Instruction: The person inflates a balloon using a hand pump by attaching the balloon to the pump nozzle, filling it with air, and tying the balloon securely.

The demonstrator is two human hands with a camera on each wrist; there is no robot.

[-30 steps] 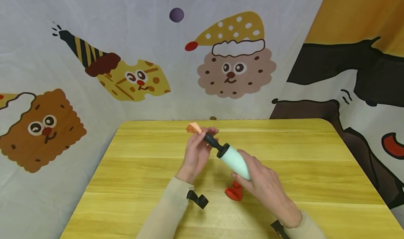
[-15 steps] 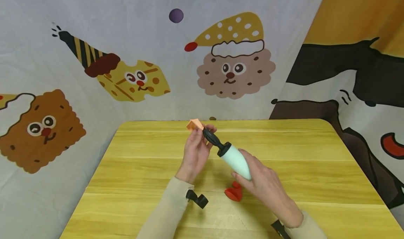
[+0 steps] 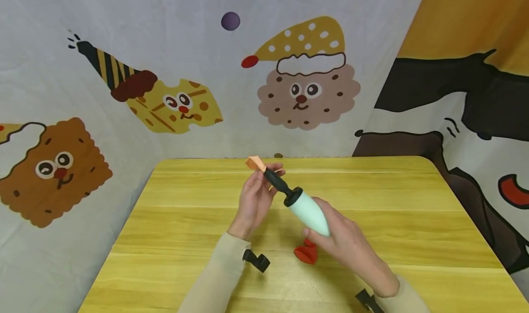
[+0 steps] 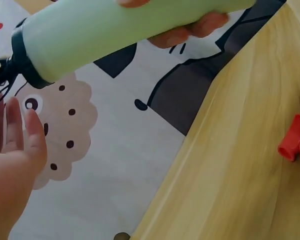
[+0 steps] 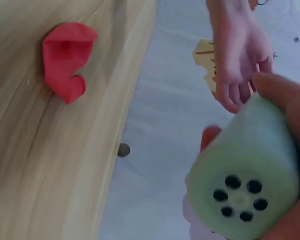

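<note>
My right hand (image 3: 349,244) grips the mint-green barrel of a balloon pump (image 3: 310,214), which is held tilted above the table, its black nozzle toward the far left. At the nozzle's tip is a limp orange balloon (image 3: 255,162). My left hand (image 3: 253,202) pinches this balloon at its neck, by the nozzle, with the other fingers spread behind. The right wrist view shows the pump's end with several round holes (image 5: 240,199). Below the pump, a limp red balloon (image 3: 306,253) lies on the table, between my forearms.
The wooden table (image 3: 182,239) reaches back to a cloth wall (image 3: 235,120) printed with cartoon biscuits. Black wrist mounts (image 3: 257,260) stick out from both sleeves, low over the tabletop.
The orange balloon has shifted slightly against the nozzle tip, and my left fingers have moved a little with it. The pump has barely moved; the red balloon lies still.
</note>
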